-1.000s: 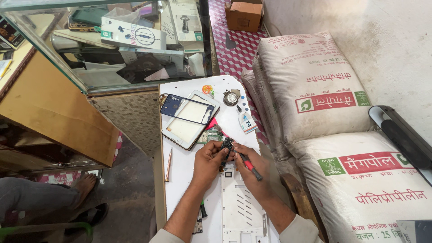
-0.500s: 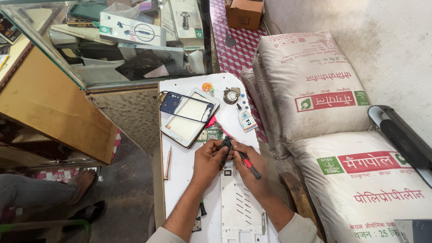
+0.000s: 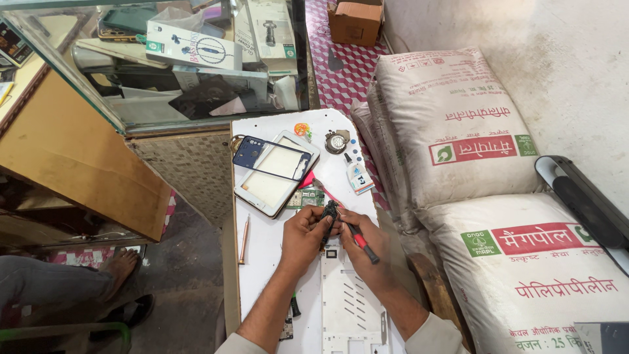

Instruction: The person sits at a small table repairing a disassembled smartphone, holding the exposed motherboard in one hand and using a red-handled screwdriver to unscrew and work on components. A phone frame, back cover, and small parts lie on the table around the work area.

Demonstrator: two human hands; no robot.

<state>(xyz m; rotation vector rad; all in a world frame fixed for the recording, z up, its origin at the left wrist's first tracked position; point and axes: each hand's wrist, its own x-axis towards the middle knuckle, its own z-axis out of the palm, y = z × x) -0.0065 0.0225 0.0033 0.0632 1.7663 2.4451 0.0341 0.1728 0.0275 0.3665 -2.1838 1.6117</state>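
While left hand [image 3: 303, 233] pinches circuit board [image 3: 327, 219] | right hand [image 3: 367, 246] grips screwdriver [image 3: 357, 237], seemingly touching board

Head camera looks steeply down, close over the white worktop [image 3: 262, 262].

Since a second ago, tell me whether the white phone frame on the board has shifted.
No. The white phone frame lies where it did, beside the blue frame and the glue bottle; only the camera view moved slightly.

Fingers hide most of the small circuit board [image 3: 329, 214].
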